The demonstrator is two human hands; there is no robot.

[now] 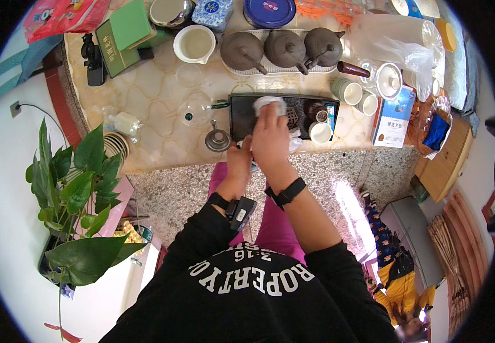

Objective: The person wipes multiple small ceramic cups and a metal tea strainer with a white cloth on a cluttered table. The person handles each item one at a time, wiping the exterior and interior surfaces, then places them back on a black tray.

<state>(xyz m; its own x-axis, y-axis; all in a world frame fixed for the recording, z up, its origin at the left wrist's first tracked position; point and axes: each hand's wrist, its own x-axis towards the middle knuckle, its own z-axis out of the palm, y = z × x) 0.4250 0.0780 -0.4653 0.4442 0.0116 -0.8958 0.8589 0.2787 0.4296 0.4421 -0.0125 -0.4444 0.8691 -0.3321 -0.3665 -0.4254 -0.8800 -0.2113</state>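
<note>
A crumpled white tissue or cloth (268, 102) is under the fingers of my right hand (273, 135), pressed to the surface of a black tea tray (242, 113). My left hand (239, 162) grips the tray's near edge, its thumb on the rim; the fingers are partly hidden. More crumpled white tissue (294, 141) sits right of my right wrist. On the tray's right part stand a small dark brown pot (317, 112) and a white cup (320, 133). A metal tea strainer (218, 139) lies just left of the tray.
Left of the tray is a clear glass pot (195, 110). Behind it, three dark clay teapots (284, 47) stand on a white rack near a white pitcher (194, 44). To the right are stacked cups (352, 92), a lidded white bowl (388, 81) and a book (395, 122). A leafy plant (78, 193) stands at left.
</note>
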